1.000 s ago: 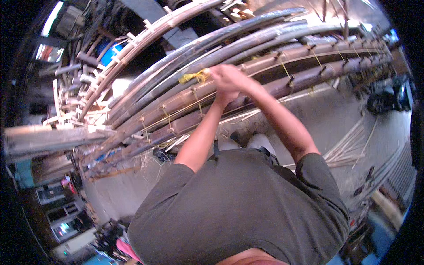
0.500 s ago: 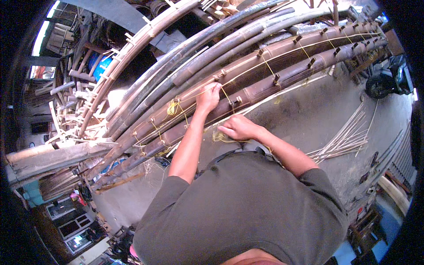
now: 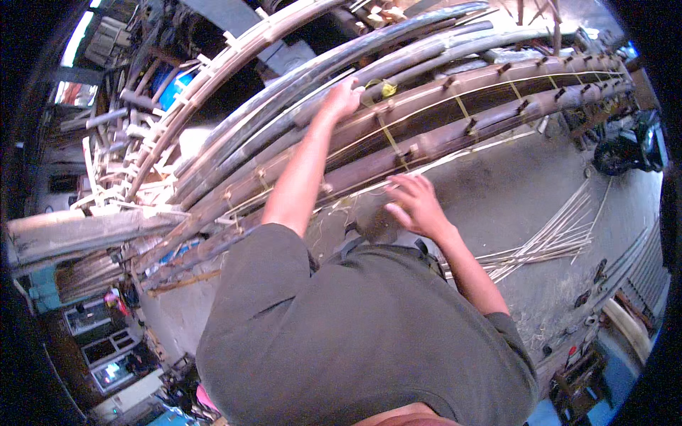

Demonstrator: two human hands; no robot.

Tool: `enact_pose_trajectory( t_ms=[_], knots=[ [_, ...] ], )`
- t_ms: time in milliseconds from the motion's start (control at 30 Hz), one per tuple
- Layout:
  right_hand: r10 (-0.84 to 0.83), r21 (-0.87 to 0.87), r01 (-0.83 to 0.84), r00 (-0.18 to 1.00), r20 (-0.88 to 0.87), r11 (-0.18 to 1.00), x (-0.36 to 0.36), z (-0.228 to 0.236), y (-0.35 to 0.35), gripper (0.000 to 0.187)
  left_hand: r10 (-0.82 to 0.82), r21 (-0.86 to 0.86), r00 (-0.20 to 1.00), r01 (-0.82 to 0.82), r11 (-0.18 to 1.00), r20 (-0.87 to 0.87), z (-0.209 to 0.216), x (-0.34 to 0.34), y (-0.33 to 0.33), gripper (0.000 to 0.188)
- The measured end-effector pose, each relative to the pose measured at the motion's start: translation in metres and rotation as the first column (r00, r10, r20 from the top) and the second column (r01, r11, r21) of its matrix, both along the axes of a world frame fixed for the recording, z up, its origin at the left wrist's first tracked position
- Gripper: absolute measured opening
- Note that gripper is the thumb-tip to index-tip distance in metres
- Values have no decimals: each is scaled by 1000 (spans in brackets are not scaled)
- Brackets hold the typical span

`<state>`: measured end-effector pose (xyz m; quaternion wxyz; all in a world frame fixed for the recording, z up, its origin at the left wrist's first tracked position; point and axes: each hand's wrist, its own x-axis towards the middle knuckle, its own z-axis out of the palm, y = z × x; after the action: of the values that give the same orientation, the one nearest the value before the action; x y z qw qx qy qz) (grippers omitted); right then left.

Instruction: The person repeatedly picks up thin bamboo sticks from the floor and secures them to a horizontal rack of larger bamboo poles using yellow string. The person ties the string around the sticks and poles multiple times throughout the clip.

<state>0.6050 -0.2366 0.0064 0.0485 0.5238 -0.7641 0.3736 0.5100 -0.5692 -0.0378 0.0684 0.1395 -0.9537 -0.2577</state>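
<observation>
Two long brown bamboo poles lie side by side across the view, the far pole (image 3: pixel 477 84) and the near pole (image 3: pixel 442 140). Short pegs stick out of both, and yellow cord (image 3: pixel 461 106) runs between them in rungs. My left hand (image 3: pixel 344 99) reaches over the far pole with its fingers closed, seemingly on the yellow cord. Just right of those fingers, a small bundle of yellow cord (image 3: pixel 388 89) hangs in a loose loop. My right hand (image 3: pixel 415 201) hovers on the near side of the near pole, fingers spread and holding nothing.
More dark curved poles (image 3: pixel 369 67) lie beyond. A curved rack with wooden pegs (image 3: pixel 206 71) rises at the left. Thin light sticks (image 3: pixel 547 238) lie on the floor (image 3: pixel 497 192) at right, with a black wheel (image 3: pixel 614 156) farther off.
My left hand has moved away over the far pole. The cord bundle has shifted from left of that hand to its right. My right hand has opened from a fist and moved right.
</observation>
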Motion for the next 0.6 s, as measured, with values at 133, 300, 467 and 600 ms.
enact_pose_trajectory(
  t_ms=[133, 300, 467, 600],
  knots=[
    [-235, 73, 223, 910, 343, 972, 36, -53, 26, 30, -209, 113, 941, 184, 976, 268, 87, 116, -45, 31],
    [-397, 231, 330, 635, 663, 915, 90, -67, 6, 28, -305, 175, 810, 250, 952, 502, 79, 230, -63, 27],
    [-306, 159, 262, 797, 521, 952, 126, -44, -58, 27, -337, -31, 908, 356, 934, 251, 43, 247, -73, 19],
    [-279, 151, 235, 783, 556, 960, 150, -41, -84, 25, -468, 1, 858, 479, 878, 213, 65, 237, -60, 15]
  ],
)
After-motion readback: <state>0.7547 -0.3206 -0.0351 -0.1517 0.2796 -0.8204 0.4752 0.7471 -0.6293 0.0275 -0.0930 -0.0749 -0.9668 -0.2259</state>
